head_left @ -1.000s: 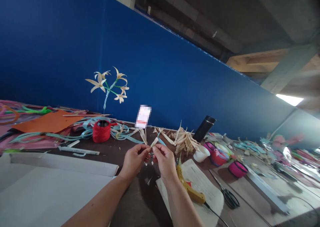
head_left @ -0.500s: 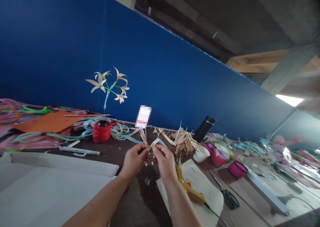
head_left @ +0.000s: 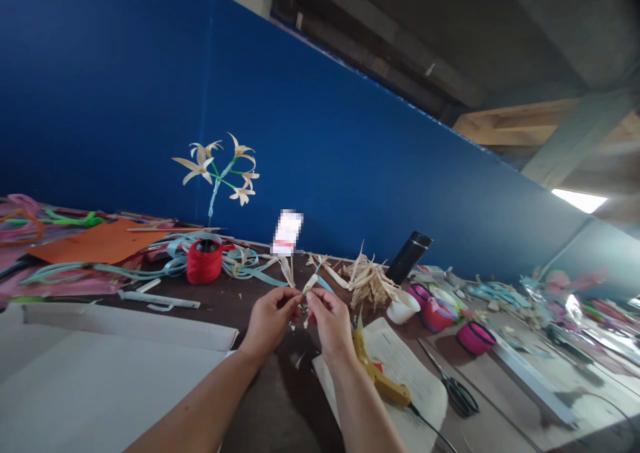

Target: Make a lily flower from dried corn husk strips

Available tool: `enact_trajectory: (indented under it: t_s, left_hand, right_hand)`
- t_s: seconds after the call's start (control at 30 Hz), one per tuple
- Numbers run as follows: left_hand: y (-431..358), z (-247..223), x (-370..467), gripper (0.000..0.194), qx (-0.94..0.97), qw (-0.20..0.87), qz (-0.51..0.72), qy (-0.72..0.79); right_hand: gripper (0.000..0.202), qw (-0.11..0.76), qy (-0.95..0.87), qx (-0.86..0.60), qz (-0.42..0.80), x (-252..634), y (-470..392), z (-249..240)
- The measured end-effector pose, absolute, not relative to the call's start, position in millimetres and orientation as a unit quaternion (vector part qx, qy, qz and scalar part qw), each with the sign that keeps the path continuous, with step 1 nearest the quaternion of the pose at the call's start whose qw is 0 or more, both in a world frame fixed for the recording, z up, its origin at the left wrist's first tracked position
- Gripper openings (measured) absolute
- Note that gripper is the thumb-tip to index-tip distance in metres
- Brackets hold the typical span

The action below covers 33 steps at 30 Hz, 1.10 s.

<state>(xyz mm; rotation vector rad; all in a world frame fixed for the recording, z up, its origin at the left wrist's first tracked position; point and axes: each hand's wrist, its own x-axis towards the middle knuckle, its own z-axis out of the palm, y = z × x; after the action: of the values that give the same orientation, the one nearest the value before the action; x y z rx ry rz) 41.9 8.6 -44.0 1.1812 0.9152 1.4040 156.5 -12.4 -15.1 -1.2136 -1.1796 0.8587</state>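
Note:
Close together over the dark table, my left hand (head_left: 273, 314) and my right hand (head_left: 327, 316) pinch a small pale husk piece (head_left: 311, 282) between thumbs and forefingers. Its tip points up and away from me; the fingers cover its lower end. Just beyond lie pale husk strips (head_left: 286, 272) and a larger bundle of dried husk (head_left: 370, 280). A yellow glue gun (head_left: 383, 381) rests on a sheet of paper (head_left: 415, 360), right of my right forearm. Flowers with pale petals (head_left: 200, 164) stand on a wrapped stem at the back left.
A white shallow box (head_left: 110, 373) fills the front left. Behind it stand a red thread spool (head_left: 204, 263) and an orange sheet (head_left: 95, 241). Black scissors (head_left: 460, 394), a white cup (head_left: 403, 308), a black cylinder (head_left: 409, 256) and pink rolls (head_left: 476, 338) lie to the right. A blue partition (head_left: 320, 140) closes the back.
The pale husk piece has turned slightly between my fingers, its tip now more upright and narrower to view. Both hands stay in nearly the same place.

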Motion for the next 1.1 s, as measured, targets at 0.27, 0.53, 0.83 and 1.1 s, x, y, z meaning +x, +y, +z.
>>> enact_trajectory:
  t_s: [0.27, 0.53, 0.83, 1.1]
  left_hand:
    - [7.4, -41.9, 41.9, 0.026, 0.49, 0.519, 0.586, 0.383]
    - [4.2, -31.8, 41.5, 0.026, 0.458, 0.545, 0.582, 0.393]
    - [3.9, -34.7, 41.5, 0.037, 0.453, 0.556, 0.59, 0.371]
    - [2.8, -39.4, 41.5, 0.026, 0.492, 0.489, 0.609, 0.384]
  right_hand:
    - [0.027, 0.581, -0.509, -0.518, 0.367, 157.4, -11.1, -17.5]
    - [0.027, 0.579, -0.52, -0.512, 0.363, 157.6, -13.6, -16.3]
    - [0.03, 0.576, -0.536, -0.509, 0.349, 158.1, -11.8, -16.5]
    - [0.031, 0.571, -0.541, -0.521, 0.331, 158.6, -11.5, -16.4]
